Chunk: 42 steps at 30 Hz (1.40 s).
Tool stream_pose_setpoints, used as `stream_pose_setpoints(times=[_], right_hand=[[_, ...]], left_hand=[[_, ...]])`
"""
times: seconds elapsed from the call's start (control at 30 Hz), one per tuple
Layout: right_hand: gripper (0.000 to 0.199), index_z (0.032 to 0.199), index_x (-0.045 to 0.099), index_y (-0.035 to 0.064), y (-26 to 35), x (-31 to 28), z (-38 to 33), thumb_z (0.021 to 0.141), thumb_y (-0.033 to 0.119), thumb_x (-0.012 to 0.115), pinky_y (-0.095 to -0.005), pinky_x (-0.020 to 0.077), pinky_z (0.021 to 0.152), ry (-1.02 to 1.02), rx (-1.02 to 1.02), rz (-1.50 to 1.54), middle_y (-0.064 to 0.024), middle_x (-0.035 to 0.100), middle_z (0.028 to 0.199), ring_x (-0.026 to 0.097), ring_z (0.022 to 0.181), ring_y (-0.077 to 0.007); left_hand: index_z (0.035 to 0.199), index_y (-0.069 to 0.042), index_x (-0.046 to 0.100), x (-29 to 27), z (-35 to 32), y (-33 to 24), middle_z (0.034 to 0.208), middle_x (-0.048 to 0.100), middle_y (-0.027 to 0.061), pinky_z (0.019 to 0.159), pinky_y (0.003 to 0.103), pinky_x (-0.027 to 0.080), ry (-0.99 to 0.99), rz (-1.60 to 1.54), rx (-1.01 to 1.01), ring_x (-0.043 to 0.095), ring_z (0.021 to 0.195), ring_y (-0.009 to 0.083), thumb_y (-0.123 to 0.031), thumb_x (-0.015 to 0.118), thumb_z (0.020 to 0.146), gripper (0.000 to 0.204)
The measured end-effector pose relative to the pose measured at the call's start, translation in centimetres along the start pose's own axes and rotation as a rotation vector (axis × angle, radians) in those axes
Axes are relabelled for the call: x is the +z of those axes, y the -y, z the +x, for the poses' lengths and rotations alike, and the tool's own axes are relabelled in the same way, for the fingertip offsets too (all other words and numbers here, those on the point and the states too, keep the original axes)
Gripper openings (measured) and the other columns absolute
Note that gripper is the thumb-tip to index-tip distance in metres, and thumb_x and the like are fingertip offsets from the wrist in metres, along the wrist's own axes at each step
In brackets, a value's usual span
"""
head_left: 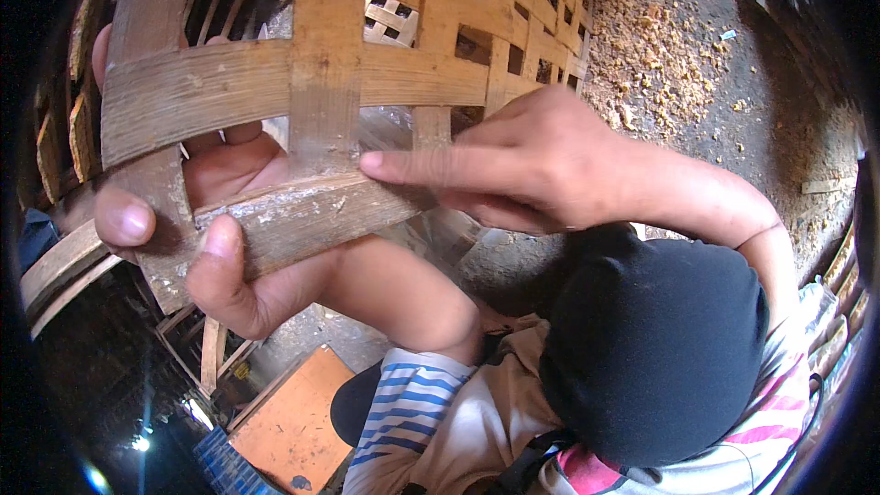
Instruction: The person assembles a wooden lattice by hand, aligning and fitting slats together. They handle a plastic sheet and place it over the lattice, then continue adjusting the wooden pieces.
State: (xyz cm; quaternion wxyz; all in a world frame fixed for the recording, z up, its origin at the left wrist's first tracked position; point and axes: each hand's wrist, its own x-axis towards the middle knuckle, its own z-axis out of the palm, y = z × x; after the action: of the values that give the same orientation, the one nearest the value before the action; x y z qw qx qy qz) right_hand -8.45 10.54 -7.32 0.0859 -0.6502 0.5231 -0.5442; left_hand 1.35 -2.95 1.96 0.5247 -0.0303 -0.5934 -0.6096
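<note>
A woven bamboo panel (238,82) of wide flat strips with square gaps fills the upper part of the head view. My left hand (229,266) grips its lower left corner. The thumb presses on the thick bottom strip (302,225), which has whitish worn patches, and part of the palm shows through a gap behind it. Another fingertip rests at the corner's outer edge. My right hand (532,165) comes in from the right, partly blurred, its index finger stretched out to the top of the bottom strip and the other fingers curled. Nothing shows in it.
Light wood shavings (651,55) litter the dark ground at the upper right. An orange board or box top (293,426) lies below, beside a blue item (225,458). Bamboo slats (69,266) stand along the left. Black rounded cloth (660,348) covers the lower right.
</note>
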Motion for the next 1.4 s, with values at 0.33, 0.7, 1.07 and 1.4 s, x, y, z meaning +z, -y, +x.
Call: stream_pose_setpoints(times=[0.33, 0.7, 1.07, 1.4], right_hand=[[0.059, 0.134, 0.059, 0.0103, -3.2, 0.7, -4.2, 0.076, 0.013, 0.072, -0.0321, 0.0479, 0.048, -0.031, -0.101, -0.331, -0.0017, 0.058, 0.06, 0.06, 0.053, -0.0167], [0.063, 0.139, 0.057, 0.0118, -1.5, 3.3, 0.3, 0.078, 0.025, 0.068, -0.0303, 0.0417, 0.051, -0.181, -0.254, -0.339, -0.001, 0.048, 0.077, 0.05, 0.062, -0.0161], [0.048, 0.128, 0.062, 0.0183, -7.8, 3.3, -12.8, 0.081, 0.026, 0.07, -0.0406, 0.0439, 0.085, -0.109, 0.029, -0.528, -0.0077, 0.059, 0.109, 0.056, 0.098, -0.0271], [0.026, 0.108, 0.069, 0.0114, -2.8, 3.1, -4.7, 0.09, 0.03, 0.067, -0.0401, 0.0511, 0.063, -0.04, 0.385, 0.166, -0.012, 0.069, 0.082, 0.067, 0.072, -0.0306]], left_hand=[[0.108, -0.018, 0.051, -0.8, 0.8, 0.3, 0.13, 0.049, 0.0255, 0.108, 0.051, 0.038, -0.04, 0.013, 0.069, 0.045, 0.127, 0.0421, -0.018, 0.052, 0.059, 0.049], [0.108, -0.017, 0.047, -1.4, 0.6, -0.4, 0.141, 0.035, 0.0338, 0.103, 0.06, 0.044, 0.064, 0.138, 0.087, 0.044, 0.128, 0.048, -0.015, 0.048, 0.063, 0.045], [0.106, -0.019, 0.05, -1.6, 0.0, -0.3, 0.146, 0.034, 0.0328, 0.109, 0.065, 0.036, -0.027, 0.161, 0.085, 0.037, 0.134, 0.0487, -0.014, 0.048, 0.063, 0.044], [0.104, -0.023, 0.051, 0.4, -0.1, -0.1, 0.137, 0.045, 0.0248, 0.106, 0.062, 0.038, 0.015, 0.096, 0.074, 0.041, 0.129, 0.0445, -0.017, 0.053, 0.061, 0.044]])
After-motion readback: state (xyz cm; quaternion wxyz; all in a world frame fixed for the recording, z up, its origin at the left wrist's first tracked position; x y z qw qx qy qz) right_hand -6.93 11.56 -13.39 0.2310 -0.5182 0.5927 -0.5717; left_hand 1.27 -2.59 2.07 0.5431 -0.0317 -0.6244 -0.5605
